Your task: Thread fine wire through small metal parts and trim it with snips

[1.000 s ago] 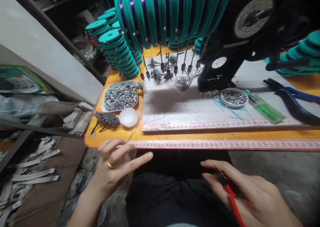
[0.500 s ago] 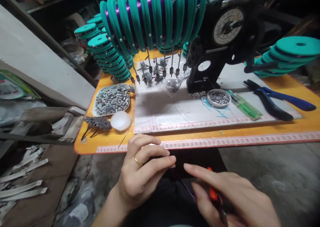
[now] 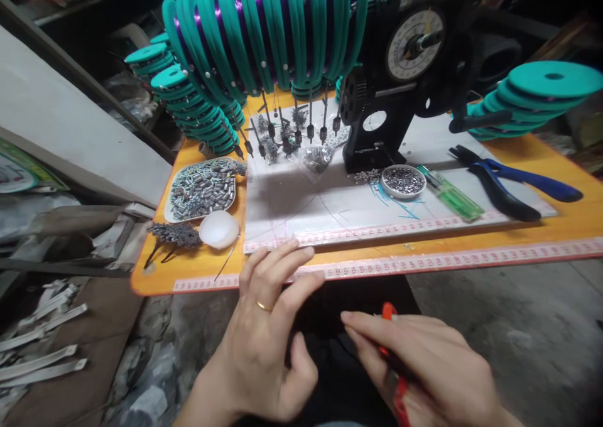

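My left hand (image 3: pixel 268 326), with a ring on one finger, is at the table's front edge, its thumb apart from the fingers and nothing seen between them. Lower right, my right hand (image 3: pixel 424 358) is closed round a red-handled tool (image 3: pixel 387 314), mostly hidden in the palm. Its thumb and index fingertips are pressed together; whatever lies between them is too small to make out. Above the table, teal spools (image 3: pixel 268 37) with purple line sit in a row on a black machine (image 3: pixel 381 125). Dark weights (image 3: pixel 298 136) hang below them.
On the orange table (image 3: pixel 155 270) are a tray of metal pieces (image 3: pixel 202 188), a white cup (image 3: pixel 219 229), a round dish (image 3: pixel 402 182), a green lighter (image 3: pixel 452 194) and blue-black pliers (image 3: pixel 509 182). Spool stacks stand left (image 3: pixel 188 107) and right (image 3: pixel 532 100). A measuring tape (image 3: pixel 424 260) lines the front edge.
My left hand has opened, its thumb now apart from the fingers. My right thumb and index finger have come together. The purple line between the hands no longer shows clearly. The view has shifted slightly.
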Demonstrator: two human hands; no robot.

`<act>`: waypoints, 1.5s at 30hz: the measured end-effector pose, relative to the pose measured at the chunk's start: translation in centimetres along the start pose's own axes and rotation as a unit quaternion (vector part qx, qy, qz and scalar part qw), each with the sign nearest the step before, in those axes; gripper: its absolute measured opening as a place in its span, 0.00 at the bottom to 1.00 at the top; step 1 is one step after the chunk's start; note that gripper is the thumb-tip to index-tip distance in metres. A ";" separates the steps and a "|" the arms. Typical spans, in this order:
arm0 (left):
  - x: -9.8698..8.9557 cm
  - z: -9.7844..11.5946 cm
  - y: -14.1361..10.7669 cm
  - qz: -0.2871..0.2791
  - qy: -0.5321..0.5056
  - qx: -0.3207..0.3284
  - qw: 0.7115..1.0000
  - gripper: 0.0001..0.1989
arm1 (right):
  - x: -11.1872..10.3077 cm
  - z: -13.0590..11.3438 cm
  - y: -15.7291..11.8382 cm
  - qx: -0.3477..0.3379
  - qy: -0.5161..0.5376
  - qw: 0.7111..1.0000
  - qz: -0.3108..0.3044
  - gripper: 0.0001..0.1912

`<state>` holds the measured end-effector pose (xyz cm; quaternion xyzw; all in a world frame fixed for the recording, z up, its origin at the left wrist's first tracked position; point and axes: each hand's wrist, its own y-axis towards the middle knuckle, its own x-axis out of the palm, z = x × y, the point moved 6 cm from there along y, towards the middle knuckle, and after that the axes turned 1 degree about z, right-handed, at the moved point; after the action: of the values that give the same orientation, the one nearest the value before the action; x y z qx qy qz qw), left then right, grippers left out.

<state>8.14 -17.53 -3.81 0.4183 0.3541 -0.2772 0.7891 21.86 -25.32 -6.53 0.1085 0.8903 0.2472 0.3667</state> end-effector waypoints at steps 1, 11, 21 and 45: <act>0.0 0.5 0.2 -0.010 -0.013 0.019 1.000 0.26 | 0.1 0.2 -0.1 -0.014 0.005 1.000 -0.006 0.19; 2.8 0.1 1.6 -0.019 -0.092 0.023 0.995 0.06 | -0.2 1.6 0.2 -0.050 -0.061 0.997 -0.011 0.23; 3.1 -1.2 2.8 0.019 -0.022 -0.034 0.999 0.04 | -0.6 2.7 0.5 -0.016 -0.065 0.998 0.009 0.18; 3.8 -1.3 3.6 -0.060 -0.018 -0.112 0.992 0.07 | 0.2 3.1 0.2 0.016 -0.090 0.995 -0.041 0.26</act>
<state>12.66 -15.12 -5.71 0.2998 0.3933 -0.2905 0.8192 23.94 -23.95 -8.47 0.0995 0.8610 0.2073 0.4537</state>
